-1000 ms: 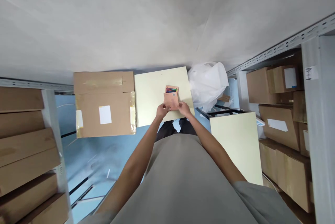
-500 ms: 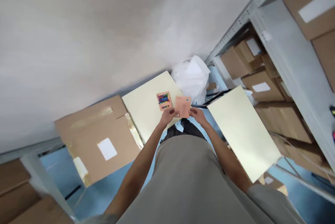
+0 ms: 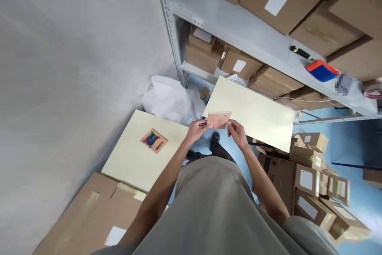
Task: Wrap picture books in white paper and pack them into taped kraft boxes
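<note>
A flat salmon-pink packet (image 3: 218,121) with a small barcode in its upper right corner is held up in front of me, tilted. My left hand (image 3: 197,130) is closed on its left edge, thumb on the near face. At the lower right corner, the fingertips of my right hand (image 3: 237,132) pinch the packet's edge. A similar packet (image 3: 154,140) with a dark, multicoloured picture lies on the cream left tabletop (image 3: 125,155), apart from both hands.
Another cream tabletop (image 3: 253,108) stands at the right, below a grey shelf (image 3: 238,28) filled with cardboard boxes. A white plastic bag (image 3: 167,100) sits by the wall. A large carton (image 3: 89,211) is at lower left, and stacked boxes (image 3: 308,179) stand at right.
My view and body have turned right, towards the second tabletop and shelf. The held packet has moved away from the packet on the left tabletop and is now tilted more edge-on.
</note>
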`<state>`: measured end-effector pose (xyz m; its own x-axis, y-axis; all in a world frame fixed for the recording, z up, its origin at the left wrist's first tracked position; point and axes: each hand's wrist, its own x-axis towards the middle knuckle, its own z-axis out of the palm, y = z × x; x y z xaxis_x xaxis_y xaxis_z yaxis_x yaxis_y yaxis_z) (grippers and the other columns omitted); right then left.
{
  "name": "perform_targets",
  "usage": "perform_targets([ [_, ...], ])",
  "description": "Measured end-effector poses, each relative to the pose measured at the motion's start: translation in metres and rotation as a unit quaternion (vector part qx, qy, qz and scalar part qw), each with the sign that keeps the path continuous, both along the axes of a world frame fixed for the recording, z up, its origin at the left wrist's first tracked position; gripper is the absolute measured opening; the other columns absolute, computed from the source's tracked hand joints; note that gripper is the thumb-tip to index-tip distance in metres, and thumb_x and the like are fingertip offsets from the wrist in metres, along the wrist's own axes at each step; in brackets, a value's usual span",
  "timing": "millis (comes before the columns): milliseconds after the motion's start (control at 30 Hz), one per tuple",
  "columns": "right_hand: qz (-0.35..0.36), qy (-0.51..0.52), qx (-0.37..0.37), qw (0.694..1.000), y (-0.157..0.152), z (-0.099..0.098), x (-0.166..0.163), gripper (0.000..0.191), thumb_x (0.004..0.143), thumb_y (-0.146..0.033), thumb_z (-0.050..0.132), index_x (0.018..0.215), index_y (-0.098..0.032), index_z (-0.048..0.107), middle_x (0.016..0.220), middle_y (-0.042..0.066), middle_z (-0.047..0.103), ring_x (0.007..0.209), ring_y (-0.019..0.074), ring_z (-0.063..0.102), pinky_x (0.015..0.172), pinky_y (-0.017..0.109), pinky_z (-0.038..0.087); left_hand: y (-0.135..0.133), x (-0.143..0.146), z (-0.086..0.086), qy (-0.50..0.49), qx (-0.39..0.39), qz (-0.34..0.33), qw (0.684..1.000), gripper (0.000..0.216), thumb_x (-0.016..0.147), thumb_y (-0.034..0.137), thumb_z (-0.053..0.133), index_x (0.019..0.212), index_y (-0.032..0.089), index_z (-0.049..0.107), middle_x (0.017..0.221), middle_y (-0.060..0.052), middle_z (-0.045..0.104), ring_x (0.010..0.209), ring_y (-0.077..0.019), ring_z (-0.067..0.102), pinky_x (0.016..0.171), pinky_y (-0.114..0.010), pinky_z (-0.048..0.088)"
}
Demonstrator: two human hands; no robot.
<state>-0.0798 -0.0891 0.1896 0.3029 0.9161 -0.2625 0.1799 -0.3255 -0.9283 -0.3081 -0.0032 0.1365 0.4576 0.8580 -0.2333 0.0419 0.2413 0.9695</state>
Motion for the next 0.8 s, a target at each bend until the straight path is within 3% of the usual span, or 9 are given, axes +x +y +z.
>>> perform_targets([
  [100,-0.037,0.073,0.017,0.996,-0.005,0.018,0.031,0.065,0.096,-0.085,0.062,0.111,-0.023,0.076,0.091,0.005,0.078,0.069,0.0188,0.072,0.066,0.034,0.063,0.018,0.036,0.022,-0.014,0.120,-0.011,0.993,0.034,0.087,0.055,0.086,0.095,0.022,0.087,0.108,-0.009,0.084,0.106,-0.0268,0.078,0.102,-0.040,0.062],
  [200,-0.070,0.130,0.036,0.988,-0.002,0.029,0.069,0.063,0.091,-0.083,0.072,0.108,-0.023,0.079,0.108,0.009,0.084,0.088,0.0234,0.078,0.077,0.037,0.067,0.034,0.076,0.040,-0.016,0.201,-0.016,0.979,0.022,0.095,0.046,0.081,0.099,0.027,0.090,0.132,-0.010,0.079,0.125,-0.0278,0.074,0.117,-0.044,0.057],
  [300,-0.062,0.158,0.055,0.984,0.010,0.031,0.113,0.058,0.079,-0.073,0.090,0.110,-0.024,0.082,0.109,0.008,0.086,0.092,0.0250,0.079,0.079,0.039,0.068,0.046,0.122,0.055,-0.009,0.212,0.013,0.977,0.023,0.097,0.044,0.078,0.108,0.027,0.089,0.159,-0.010,0.064,0.139,-0.0295,0.068,0.119,-0.044,0.057],
  [367,-0.055,0.158,0.077,0.983,0.020,0.030,0.141,0.057,0.077,-0.068,0.093,0.112,-0.025,0.082,0.106,0.007,0.086,0.090,0.0237,0.078,0.079,0.038,0.068,0.050,0.153,0.062,-0.016,0.179,0.042,0.983,0.041,0.098,0.047,0.077,0.133,0.026,0.082,0.166,-0.012,0.059,0.138,-0.0299,0.069,0.115,-0.043,0.060],
  [467,-0.060,0.139,0.117,0.981,0.035,0.030,0.180,0.053,0.081,-0.065,0.091,0.115,-0.025,0.083,0.107,0.007,0.086,0.087,0.0212,0.076,0.077,0.036,0.067,0.050,0.194,0.068,-0.031,0.083,0.074,0.993,0.071,0.099,0.066,0.071,0.153,0.020,0.068,0.151,-0.018,0.071,0.125,-0.0306,0.076,0.104,-0.041,0.065],
  [567,-0.070,0.122,0.146,0.979,0.044,0.031,0.213,0.050,0.085,-0.064,0.089,0.116,-0.025,0.083,0.114,0.007,0.085,0.087,0.0205,0.075,0.077,0.036,0.067,0.045,0.225,0.073,-0.036,0.000,0.064,0.997,0.082,0.096,0.085,0.061,0.130,0.012,0.079,0.128,-0.020,0.081,0.114,-0.0331,0.079,0.096,-0.041,0.066],
  [667,-0.073,0.117,0.154,0.978,0.048,0.031,0.240,0.048,0.087,-0.063,0.087,0.116,-0.025,0.083,0.117,0.008,0.085,0.088,0.0208,0.074,0.077,0.036,0.066,0.039,0.250,0.080,-0.016,-0.021,0.053,0.998,0.077,0.082,0.085,0.079,0.112,0.014,0.084,0.117,-0.016,0.085,0.110,-0.0328,0.080,0.093,-0.039,0.065],
  [800,-0.085,0.125,0.160,0.976,0.049,0.027,0.266,0.047,0.087,-0.061,0.087,0.117,-0.025,0.083,0.116,0.008,0.085,0.086,0.0200,0.073,0.076,0.035,0.064,0.038,0.276,0.090,0.012,-0.014,0.047,0.999,0.070,0.074,0.078,0.091,0.107,0.016,0.086,0.110,-0.012,0.086,0.105,-0.0307,0.080,0.092,-0.038,0.064],
])
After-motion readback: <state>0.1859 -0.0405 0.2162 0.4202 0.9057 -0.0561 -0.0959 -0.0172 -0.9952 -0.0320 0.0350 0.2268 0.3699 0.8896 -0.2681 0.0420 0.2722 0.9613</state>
